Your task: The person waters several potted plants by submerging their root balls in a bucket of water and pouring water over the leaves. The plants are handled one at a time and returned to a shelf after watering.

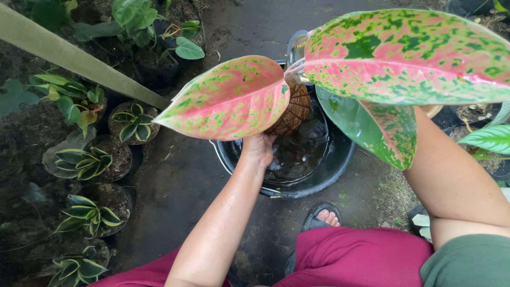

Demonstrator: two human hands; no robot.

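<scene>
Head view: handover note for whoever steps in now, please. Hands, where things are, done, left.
Left hand: wet, holding the coir root ball of the pink-green plant from below, above the black bucket.
Right hand: hidden behind the leaves; only the forearm shows.
Bucket holds water, on the ground by the sandalled foot.
Small potted plants line the ground to the left.
Done: ball looks wrapped.
Left: cannot tell whether it has been dipped; probably set it down.

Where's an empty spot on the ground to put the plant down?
Bare dark ground lies between the row of small potted plants on one side and the black bucket on the other. More shows beyond the bucket, near the top. It is crowded among the pots, and by the sandalled foot.
</scene>
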